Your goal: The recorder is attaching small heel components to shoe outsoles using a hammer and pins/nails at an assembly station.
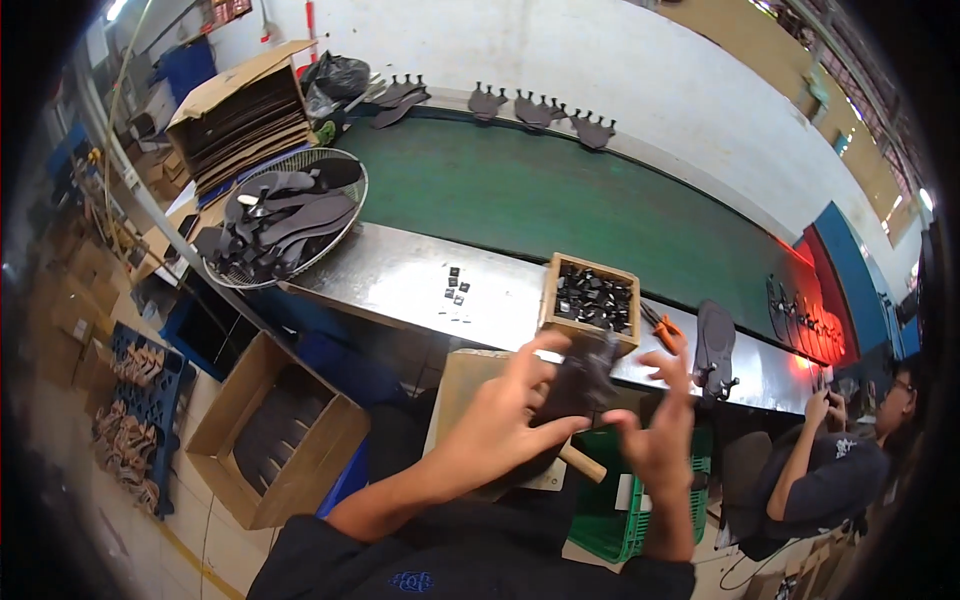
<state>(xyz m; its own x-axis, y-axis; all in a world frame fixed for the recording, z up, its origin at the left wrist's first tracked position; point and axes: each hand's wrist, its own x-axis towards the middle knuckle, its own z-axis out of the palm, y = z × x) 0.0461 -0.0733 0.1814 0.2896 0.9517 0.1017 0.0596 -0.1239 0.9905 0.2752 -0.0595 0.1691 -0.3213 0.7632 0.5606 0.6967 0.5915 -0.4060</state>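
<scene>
In front of my body, my left hand point(505, 415) is closed round a dark sandal sole point(578, 378), smeared by motion, its far end near the wooden box. My right hand point(657, 420) is just right of it, fingers spread and apart from the sole. Under my hands is a light board or block point(450, 395), and a wooden handle point(582, 463) sticks out below the sole. A wooden box point(548, 300) full of small black shiny pieces point(595, 297) stands on the metal bench beyond. Several such pieces point(456, 284) lie loose to its left.
Orange-handled pliers point(665, 328) and a dark sandal sole with straps point(714, 345) lie right of the box. A basket point(362, 200) of soles stands left. Behind the metal ledge point(400, 270) runs a green conveyor belt point(500, 185). A green crate point(612, 540) is below; a co-worker point(830, 480) sits right.
</scene>
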